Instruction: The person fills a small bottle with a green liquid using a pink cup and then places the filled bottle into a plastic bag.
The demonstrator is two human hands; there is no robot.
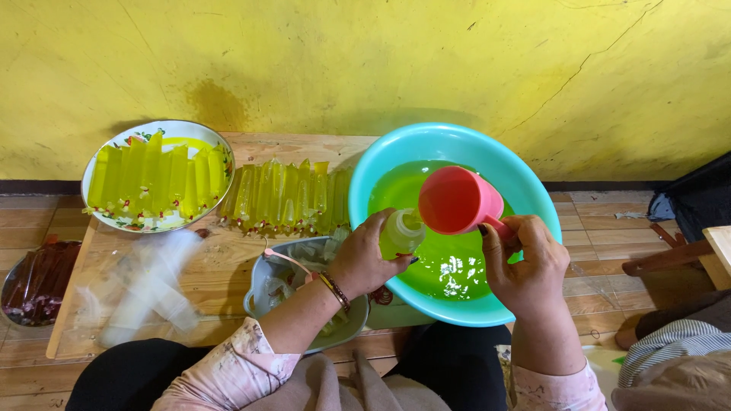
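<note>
Left of the turquoise basin [525,190]: plate [114,152] of filled green bags [156,176]. Over basin: left hand [364,259], fingers wrapped around small bottle [401,232]; right hand [525,262], fingers pinching tilted pink cup [455,199] by its handle.

Wooden board [228,262] with bowls, plate, green bags

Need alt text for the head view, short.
Over a turquoise basin of green liquid, the right hand tips a pink cup toward a small bottle gripped by the left hand. Filled green tubes lie on the wooden board.
</note>
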